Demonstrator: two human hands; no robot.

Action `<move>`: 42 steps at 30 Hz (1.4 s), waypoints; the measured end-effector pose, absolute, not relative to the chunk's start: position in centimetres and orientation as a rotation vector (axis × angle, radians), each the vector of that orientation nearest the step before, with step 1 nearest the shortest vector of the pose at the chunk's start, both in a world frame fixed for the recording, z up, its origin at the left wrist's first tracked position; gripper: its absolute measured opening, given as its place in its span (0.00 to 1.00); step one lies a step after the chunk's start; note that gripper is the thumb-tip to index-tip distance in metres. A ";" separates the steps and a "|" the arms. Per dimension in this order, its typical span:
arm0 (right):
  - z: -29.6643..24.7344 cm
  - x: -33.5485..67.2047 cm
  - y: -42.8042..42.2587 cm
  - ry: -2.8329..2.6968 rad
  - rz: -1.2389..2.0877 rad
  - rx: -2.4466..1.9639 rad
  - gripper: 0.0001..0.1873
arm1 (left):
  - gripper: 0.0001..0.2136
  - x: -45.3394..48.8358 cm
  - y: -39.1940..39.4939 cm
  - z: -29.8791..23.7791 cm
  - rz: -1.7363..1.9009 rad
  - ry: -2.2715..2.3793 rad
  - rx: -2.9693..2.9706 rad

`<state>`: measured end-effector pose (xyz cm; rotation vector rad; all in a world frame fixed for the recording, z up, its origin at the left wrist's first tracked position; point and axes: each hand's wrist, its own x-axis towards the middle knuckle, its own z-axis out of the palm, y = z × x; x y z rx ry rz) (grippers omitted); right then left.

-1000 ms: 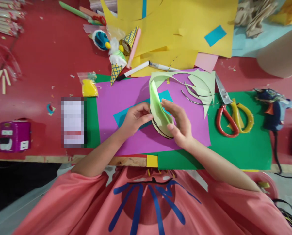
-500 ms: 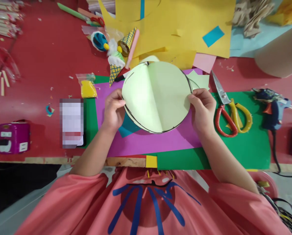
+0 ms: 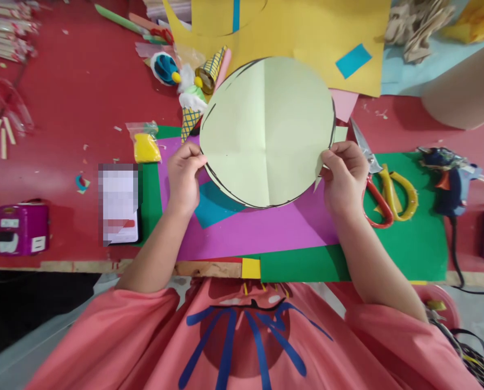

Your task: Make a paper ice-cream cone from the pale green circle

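Note:
A pale green paper circle point(image 3: 266, 130) with a black drawn outline and two crossing fold creases is held up flat above the table. My left hand point(image 3: 185, 176) pinches its left edge. My right hand point(image 3: 343, 173) pinches its right edge, where a small flap of the rim is bent over. Under the circle lie a purple sheet point(image 3: 262, 227) and a teal paper piece point(image 3: 215, 205), on top of a green sheet point(image 3: 404, 244).
Red and yellow scissors point(image 3: 384, 187) lie right of my right hand, a blue glue gun point(image 3: 449, 179) further right. Yellow paper point(image 3: 307, 32) covers the back. Paper ice-cream cones point(image 3: 195, 81), a yellow packet point(image 3: 146, 143) and a phone point(image 3: 119, 203) lie left. A purple device point(image 3: 20, 227) sits far left.
The folded green paper was opened out into a full circle, then lifted and tilted toward the camera. Both hands moved apart to its left and right edges.

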<state>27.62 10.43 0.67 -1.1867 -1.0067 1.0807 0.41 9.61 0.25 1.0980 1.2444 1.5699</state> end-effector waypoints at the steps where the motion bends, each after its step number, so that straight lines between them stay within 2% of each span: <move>1: 0.7 27.6 10.5 -1.000 1.079 -1.192 0.05 | 0.08 0.4 9.6 0.2 1.563 1.248 1.107; 6: 0.6 27.7 10.7 -0.965 1.107 -1.208 0.06 | 0.08 0.5 9.1 0.0 1.431 1.218 1.108; 10: 0.1 28.4 11.1 -0.997 1.021 -1.238 0.07 | 0.04 0.9 8.7 0.1 1.245 1.130 1.116; 13: 0.0 28.9 11.3 -1.036 1.005 -1.235 0.06 | 0.15 1.6 8.4 0.8 1.184 1.076 1.030; 18: 0.9 29.1 11.1 -1.122 1.103 -1.260 0.05 | 0.16 1.8 8.1 1.9 1.069 1.074 0.840; 25: 1.8 28.7 10.5 -1.143 1.256 -1.235 0.06 | 0.22 1.5 8.0 2.1 0.864 0.991 0.713; 31: 2.1 28.6 10.4 -1.138 1.302 -1.241 0.07 | 0.15 1.6 7.9 1.8 0.734 1.018 0.680; 36: 2.1 28.6 10.8 -1.114 1.306 -1.235 0.07 | 0.14 2.1 7.8 1.6 0.809 1.123 0.693; 42: 2.2 28.4 9.6 -1.205 1.244 -1.217 0.12 | 0.10 3.0 7.8 2.2 1.150 1.222 0.647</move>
